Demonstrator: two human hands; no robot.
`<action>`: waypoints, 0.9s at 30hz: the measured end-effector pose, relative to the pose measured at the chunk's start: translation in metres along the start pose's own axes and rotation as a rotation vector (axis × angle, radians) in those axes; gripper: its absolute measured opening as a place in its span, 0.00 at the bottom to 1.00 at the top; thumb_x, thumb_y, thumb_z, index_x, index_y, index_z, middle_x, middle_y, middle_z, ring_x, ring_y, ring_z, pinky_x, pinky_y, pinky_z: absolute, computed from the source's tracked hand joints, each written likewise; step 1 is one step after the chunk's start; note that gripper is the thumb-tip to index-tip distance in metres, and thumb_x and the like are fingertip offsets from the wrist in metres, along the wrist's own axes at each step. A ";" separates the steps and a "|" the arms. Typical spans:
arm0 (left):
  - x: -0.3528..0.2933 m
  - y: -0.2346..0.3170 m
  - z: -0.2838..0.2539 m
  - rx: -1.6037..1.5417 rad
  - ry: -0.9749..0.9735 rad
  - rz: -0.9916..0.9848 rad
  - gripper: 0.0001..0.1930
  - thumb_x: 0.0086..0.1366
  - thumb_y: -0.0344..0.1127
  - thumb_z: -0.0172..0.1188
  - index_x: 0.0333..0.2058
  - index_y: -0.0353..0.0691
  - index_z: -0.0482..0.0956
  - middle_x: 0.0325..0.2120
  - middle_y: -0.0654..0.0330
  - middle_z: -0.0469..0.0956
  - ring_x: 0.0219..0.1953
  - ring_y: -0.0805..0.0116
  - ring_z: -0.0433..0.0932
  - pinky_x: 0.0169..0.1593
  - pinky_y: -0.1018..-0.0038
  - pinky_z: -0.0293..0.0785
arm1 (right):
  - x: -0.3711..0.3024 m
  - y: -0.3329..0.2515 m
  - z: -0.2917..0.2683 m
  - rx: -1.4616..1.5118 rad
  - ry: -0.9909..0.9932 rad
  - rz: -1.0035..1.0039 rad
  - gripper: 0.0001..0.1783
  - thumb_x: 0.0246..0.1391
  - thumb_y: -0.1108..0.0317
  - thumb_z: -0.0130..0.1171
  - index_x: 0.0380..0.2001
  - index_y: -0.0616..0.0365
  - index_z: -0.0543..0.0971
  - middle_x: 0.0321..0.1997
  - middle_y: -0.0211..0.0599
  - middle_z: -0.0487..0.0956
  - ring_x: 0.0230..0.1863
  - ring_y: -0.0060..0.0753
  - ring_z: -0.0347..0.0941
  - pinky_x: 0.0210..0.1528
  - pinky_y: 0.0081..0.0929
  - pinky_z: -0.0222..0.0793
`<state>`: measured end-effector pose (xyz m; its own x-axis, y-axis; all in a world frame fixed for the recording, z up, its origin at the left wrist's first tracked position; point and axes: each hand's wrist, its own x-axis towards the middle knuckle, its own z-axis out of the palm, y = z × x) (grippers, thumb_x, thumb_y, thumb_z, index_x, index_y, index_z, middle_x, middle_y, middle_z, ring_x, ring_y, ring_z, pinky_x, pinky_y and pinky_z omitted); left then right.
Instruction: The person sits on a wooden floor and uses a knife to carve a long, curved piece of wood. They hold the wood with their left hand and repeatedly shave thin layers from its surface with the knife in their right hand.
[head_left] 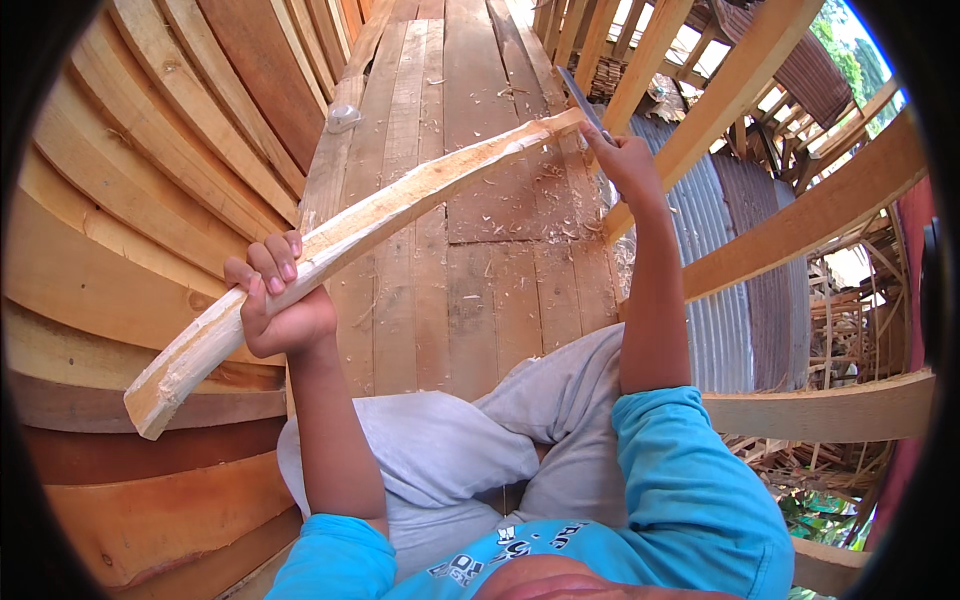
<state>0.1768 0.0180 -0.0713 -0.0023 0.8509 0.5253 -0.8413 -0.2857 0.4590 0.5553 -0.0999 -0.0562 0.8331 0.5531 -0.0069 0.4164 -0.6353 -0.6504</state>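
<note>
A long, pale, roughly hewn piece of wood [430, 190] slants across in front of me, from low on the left to high on the right. My left hand [285, 300] is wrapped round it toward its near left end, with the fingers over the top. At the far right end, my right hand [628, 165] grips a knife [580, 97] whose long narrow blade points up and away. The blade is right beside the wood's tip; whether it touches I cannot tell. The knife's handle is mostly hidden in my fist.
Wood shavings [520, 190] lie scattered over the plank floor [470, 300]. A board wall [150, 200] rises close on the left, with a small clear plastic object [343, 118] near its foot. On the right stands a slatted wooden railing [800, 250], with corrugated metal sheets [710, 290] beyond.
</note>
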 end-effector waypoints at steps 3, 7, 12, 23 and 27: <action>0.001 -0.002 0.004 -0.017 -0.012 0.000 0.11 0.51 0.35 0.53 0.23 0.52 0.56 0.15 0.70 0.57 0.24 0.75 0.60 0.42 0.70 0.60 | 0.010 0.035 -0.020 -0.198 0.151 -0.011 0.35 0.51 0.35 0.58 0.29 0.63 0.82 0.26 0.44 0.82 0.33 0.43 0.80 0.40 0.38 0.73; 0.000 -0.001 0.001 -0.034 -0.027 -0.002 0.11 0.51 0.34 0.53 0.23 0.53 0.58 0.16 0.70 0.58 0.24 0.75 0.60 0.43 0.71 0.60 | 0.009 0.026 -0.016 -0.181 0.251 0.076 0.29 0.55 0.42 0.56 0.33 0.62 0.83 0.31 0.48 0.83 0.39 0.47 0.81 0.42 0.40 0.74; 0.001 -0.001 0.000 -0.022 -0.004 -0.001 0.11 0.52 0.35 0.53 0.23 0.52 0.57 0.15 0.70 0.58 0.24 0.75 0.60 0.42 0.70 0.60 | 0.000 0.013 0.017 0.122 0.172 -0.274 0.22 0.60 0.52 0.55 0.40 0.61 0.82 0.33 0.49 0.83 0.38 0.47 0.81 0.43 0.39 0.74; -0.001 -0.001 0.007 -0.030 0.021 -0.015 0.11 0.51 0.34 0.53 0.23 0.52 0.57 0.16 0.70 0.57 0.24 0.75 0.60 0.42 0.71 0.60 | -0.085 -0.049 0.118 0.055 -0.166 -0.352 0.30 0.68 0.53 0.35 0.27 0.64 0.79 0.29 0.60 0.79 0.33 0.59 0.77 0.38 0.50 0.70; -0.003 0.002 0.015 -0.022 -0.001 0.000 0.11 0.50 0.33 0.53 0.23 0.52 0.58 0.16 0.70 0.57 0.24 0.75 0.60 0.42 0.72 0.60 | -0.111 -0.060 0.130 0.100 0.042 -0.396 0.35 0.68 0.54 0.32 0.13 0.65 0.74 0.19 0.61 0.74 0.25 0.64 0.73 0.33 0.55 0.69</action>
<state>0.1832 0.0082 -0.0612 -0.0021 0.8504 0.5262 -0.8531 -0.2760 0.4428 0.3909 -0.0530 -0.1149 0.6310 0.7202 0.2885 0.6720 -0.3216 -0.6671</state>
